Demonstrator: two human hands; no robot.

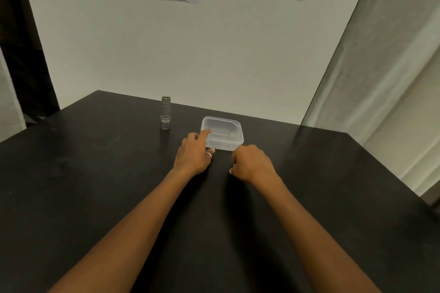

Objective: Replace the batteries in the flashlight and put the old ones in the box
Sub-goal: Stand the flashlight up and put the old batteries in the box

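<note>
Left hand (pixel 193 154) spread, fingers on lidded box (pixel 222 133), right hand (pixel 252 165) curled, grip unclear, flashlight (pixel 165 112) upright well left on table (pixel 95 185); a hard lid pry may skid the light box.

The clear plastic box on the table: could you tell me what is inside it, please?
Through the translucent lid of the box, a few small pale items show near its far right side, too blurred to identify. The left hand covers its near-left corner, hiding whatever lies there.
</note>
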